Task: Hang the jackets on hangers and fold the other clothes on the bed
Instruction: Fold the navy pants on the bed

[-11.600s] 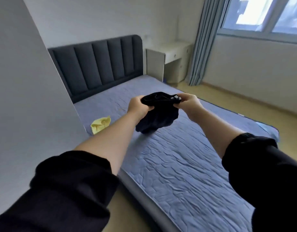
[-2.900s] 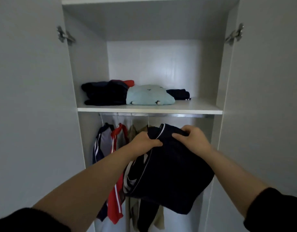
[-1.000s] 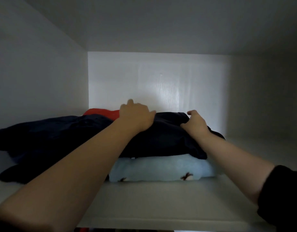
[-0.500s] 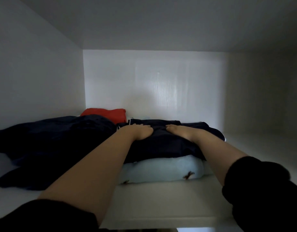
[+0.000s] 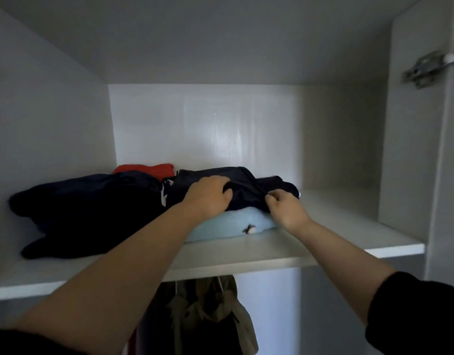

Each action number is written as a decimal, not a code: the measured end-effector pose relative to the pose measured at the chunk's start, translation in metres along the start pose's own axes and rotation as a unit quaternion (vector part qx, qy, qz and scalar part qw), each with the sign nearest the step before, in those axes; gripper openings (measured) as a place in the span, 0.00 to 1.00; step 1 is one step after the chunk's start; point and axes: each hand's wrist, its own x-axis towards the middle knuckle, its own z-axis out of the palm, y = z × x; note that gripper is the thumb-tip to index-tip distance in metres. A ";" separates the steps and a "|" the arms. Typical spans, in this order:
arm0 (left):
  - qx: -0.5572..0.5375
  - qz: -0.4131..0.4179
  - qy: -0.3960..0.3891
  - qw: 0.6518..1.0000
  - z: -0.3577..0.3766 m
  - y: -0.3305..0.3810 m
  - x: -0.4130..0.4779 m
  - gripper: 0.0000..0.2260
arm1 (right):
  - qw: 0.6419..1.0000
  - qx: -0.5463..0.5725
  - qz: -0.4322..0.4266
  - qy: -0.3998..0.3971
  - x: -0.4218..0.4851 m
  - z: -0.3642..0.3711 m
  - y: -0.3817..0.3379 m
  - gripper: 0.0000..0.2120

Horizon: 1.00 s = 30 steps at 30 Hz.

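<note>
Navy garment [image 5: 242,184] is lying on a light blue fold [image 5: 225,228] on the shelf [image 5: 336,226], left hand [image 5: 208,198] gripping its top, right hand [image 5: 286,208] pinching its edge

The right end of the white wardrobe shelf [image 5: 348,226] lies bare from front edge to back wall, with open height above. A folded pale blue garment [image 5: 220,229] topped by a folded dark navy garment [image 5: 246,184] blocks the middle; a crumpled dark navy heap [image 5: 87,206] fills the left end, a folded red garment [image 5: 146,169] behind it.
</note>
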 end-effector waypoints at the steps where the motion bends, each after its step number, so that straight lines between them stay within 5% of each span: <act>1: 0.006 0.008 -0.004 1.000 0.001 0.011 -0.011 0.20 | 1.000 0.005 0.001 0.000 -0.014 -0.010 0.002 0.12; 8: -0.144 -0.019 -0.049 0.988 0.045 0.114 -0.108 0.21 | 0.995 0.021 0.063 0.078 -0.133 -0.122 0.048 0.04; 13: -0.221 0.006 -0.097 0.970 0.116 0.241 -0.197 0.24 | 0.987 0.008 0.105 0.121 -0.244 -0.213 0.096 0.16; 20: -0.293 0.021 -0.275 0.915 0.198 0.406 -0.325 0.34 | 0.991 -0.010 0.105 0.088 -0.389 -0.315 0.133 0.22; 23: -0.339 0.032 -0.321 0.884 0.213 0.456 -0.361 0.44 | 0.994 -0.008 0.088 0.071 -0.424 -0.344 0.136 0.17; 27: -0.372 -0.020 -0.270 0.888 0.219 0.501 -0.389 0.53 | 0.977 0.028 0.103 0.185 -0.448 -0.373 0.145 0.09; 30: -0.336 -0.072 -0.167 0.924 0.223 0.523 -0.399 0.44 | 0.975 0.068 0.127 0.167 -0.457 -0.381 0.151 0.13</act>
